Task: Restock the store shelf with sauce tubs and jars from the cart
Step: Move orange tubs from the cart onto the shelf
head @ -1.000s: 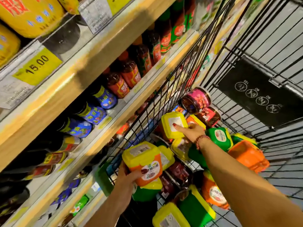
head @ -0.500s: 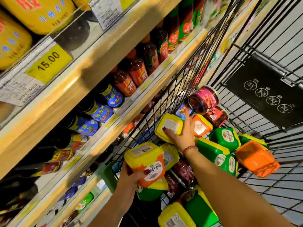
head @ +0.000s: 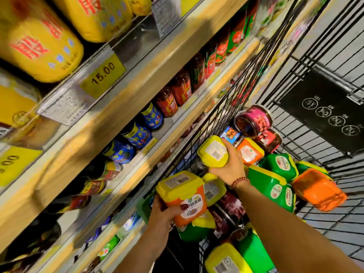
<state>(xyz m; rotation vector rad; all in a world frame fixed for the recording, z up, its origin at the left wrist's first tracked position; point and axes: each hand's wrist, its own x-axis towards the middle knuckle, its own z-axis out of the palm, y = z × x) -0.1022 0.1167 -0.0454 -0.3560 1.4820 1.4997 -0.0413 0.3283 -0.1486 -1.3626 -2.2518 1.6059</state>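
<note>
Status: early-to-mid, judged from how full the cart is.

- Left hand: wrapped round the side of an orange tub with yellow lid, which is held at the cart's shelf-side corner, above the pile. Not yet on the shelf.
- Right hand: closed round a yellow tub, thumb and fingers curled at its edges, label side up. The tub is held over the pile, just beside the cart's wire wall. Whether it is fully clear of the tubs beneath cannot be told.
- So two tubs are picked and none of the two is placed.
- In the cart, a lot is left: green tubs, an overturned orange tub, more yellow-lidded tubs near the bottom edge, a pink-labelled jar lying on its side, and dark jars under the pile. An exact count is not possible, since several are buried.
- On the shelf, rows of blue-labelled jars and red-labelled bottles are seen on the middle level and large yellow packs on the level above. No tubs of the cart's kind are seen shelved, and the target slot cannot be identified; lower levels are dark and blurred.

Remaining: both held tubs to be shelved, then most of the cart to be cleared.
</note>
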